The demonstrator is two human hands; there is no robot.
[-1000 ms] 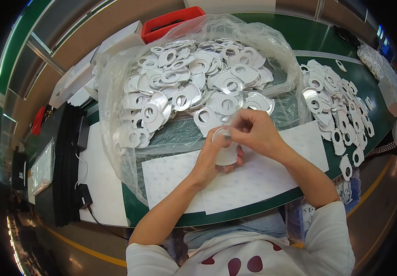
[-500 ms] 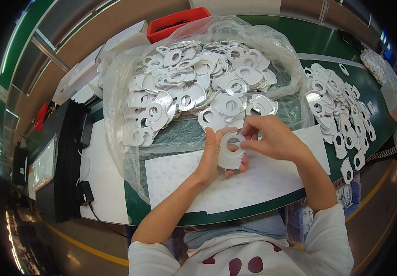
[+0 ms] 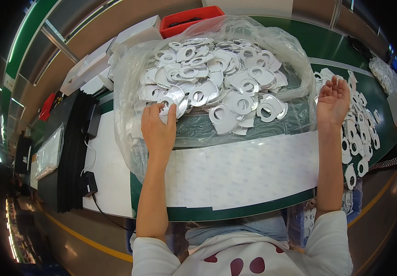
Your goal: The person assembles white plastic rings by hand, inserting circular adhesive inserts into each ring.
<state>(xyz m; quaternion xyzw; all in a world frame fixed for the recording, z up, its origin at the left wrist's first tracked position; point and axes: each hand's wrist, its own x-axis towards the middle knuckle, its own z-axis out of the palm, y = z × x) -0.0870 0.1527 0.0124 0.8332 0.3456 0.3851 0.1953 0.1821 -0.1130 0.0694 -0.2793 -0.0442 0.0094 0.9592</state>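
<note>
Head view: left hand (image 3: pixel 158 129) reached into clear bag (image 3: pixel 134 83), fingers (image 3: pixel 161 109) pinching a white ring-shaped part (image 3: pixel 171 103); right hand (image 3: pixel 333 101) spread wide, empty, over loose parts (image 3: pixel 359 138) on green worktop (image 3: pixel 327 43).

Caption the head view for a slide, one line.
Left hand reaches into clear plastic bag of white ring-shaped flat parts; right hand open over loose parts.
</note>
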